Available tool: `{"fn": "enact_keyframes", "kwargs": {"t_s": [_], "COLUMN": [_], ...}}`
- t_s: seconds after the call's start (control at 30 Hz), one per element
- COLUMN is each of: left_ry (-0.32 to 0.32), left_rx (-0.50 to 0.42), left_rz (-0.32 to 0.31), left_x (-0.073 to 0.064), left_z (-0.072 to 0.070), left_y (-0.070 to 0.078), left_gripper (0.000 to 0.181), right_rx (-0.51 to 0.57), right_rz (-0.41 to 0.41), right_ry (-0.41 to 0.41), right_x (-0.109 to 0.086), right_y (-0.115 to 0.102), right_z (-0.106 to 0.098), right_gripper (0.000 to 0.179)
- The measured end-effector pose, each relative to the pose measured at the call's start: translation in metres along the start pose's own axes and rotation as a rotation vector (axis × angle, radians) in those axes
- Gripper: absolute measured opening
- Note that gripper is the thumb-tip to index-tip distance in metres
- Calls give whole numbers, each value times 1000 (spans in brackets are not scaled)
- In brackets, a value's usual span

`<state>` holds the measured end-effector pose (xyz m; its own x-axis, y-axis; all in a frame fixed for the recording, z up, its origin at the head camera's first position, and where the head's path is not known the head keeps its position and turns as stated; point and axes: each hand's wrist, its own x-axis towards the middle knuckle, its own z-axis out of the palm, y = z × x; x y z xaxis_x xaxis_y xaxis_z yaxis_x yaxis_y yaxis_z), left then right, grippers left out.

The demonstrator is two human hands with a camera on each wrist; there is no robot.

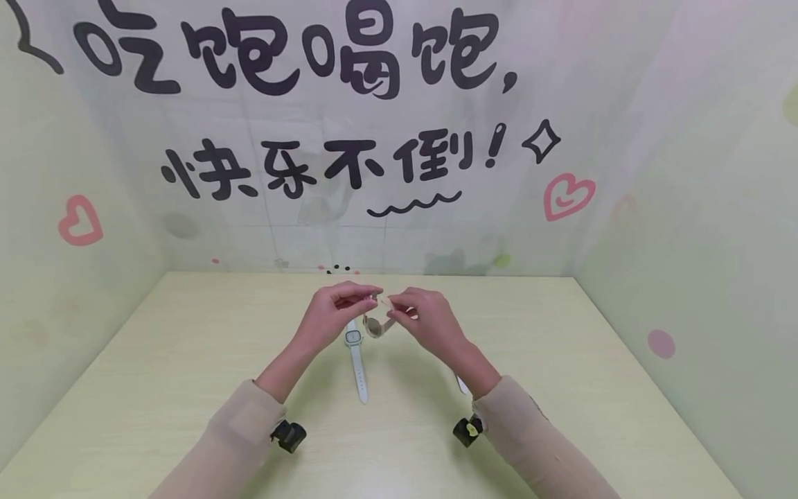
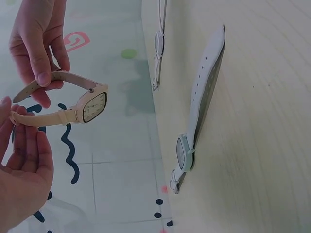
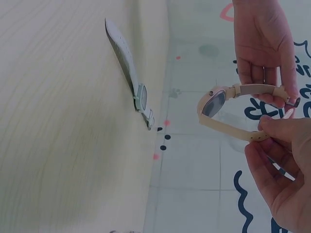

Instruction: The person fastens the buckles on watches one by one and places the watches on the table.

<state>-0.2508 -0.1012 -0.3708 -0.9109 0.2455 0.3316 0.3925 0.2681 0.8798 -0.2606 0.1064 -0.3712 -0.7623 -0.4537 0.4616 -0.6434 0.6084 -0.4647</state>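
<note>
A pale beige wristwatch (image 2: 95, 108) hangs between the two hands above the table, its strap bent into an open loop with the squarish dial at the bottom. My left hand (image 1: 330, 313) pinches the buckle end of the strap. Between thumb and fingers, my right hand (image 1: 429, 319) grips the other strap half (image 3: 233, 130), near its tip with the holes. The two strap ends are close together but apart. Just below and left of the held watch, a white-strapped watch (image 1: 353, 337) with a pale green case lies stretched out on the table.
Another white-strapped watch (image 2: 159, 43) lies on the table to the right, mostly covered by the right forearm in the head view. The light wooden table (image 1: 187, 374) ends at a printed backdrop wall (image 1: 312, 229), with side panels left and right. Each wrist wears a small black camera.
</note>
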Motion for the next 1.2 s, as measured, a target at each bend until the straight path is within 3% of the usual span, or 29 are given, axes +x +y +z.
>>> {"fn": "enact_keyframes", "kwargs": {"t_s": [1.2], "left_ry": [5], "left_rx": [102], "left_rz": [-4], "left_x": [-1], "left_z": [5], "left_y": [-7], "left_gripper": [26], "right_rx": [-96], "right_rz": [-5], "right_ry": [-46], "right_x": [0], "right_y": [-3], "right_z": [3], "right_gripper": [23]}}
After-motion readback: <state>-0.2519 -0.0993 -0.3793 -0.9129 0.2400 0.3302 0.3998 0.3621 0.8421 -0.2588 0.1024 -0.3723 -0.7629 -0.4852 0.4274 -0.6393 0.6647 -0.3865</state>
